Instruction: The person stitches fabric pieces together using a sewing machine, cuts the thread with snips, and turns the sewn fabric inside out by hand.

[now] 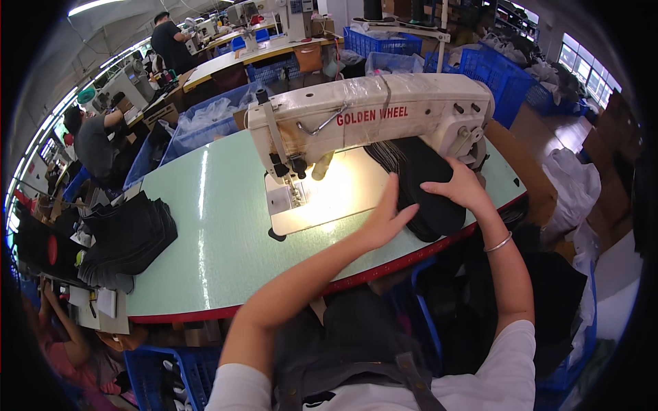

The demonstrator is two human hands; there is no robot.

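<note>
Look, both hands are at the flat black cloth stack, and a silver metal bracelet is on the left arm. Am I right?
Not quite: the thin silver metal bracelet is on the right arm, not left, as the head view shows. The left hand and right hand are at the flat black cloth stack.

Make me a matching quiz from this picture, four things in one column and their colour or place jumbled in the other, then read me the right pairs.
Things:
1. Machine
2. Tabletop
3. Bangle
4. Right stack

Colour or place:
A. Silver, around the wrist of the right hand
B. Black, beside both the right hand and the left hand
C. Pale green with a red edge
D. White, with red lettering

Pairs: 1-D, 2-C, 3-A, 4-B
</note>
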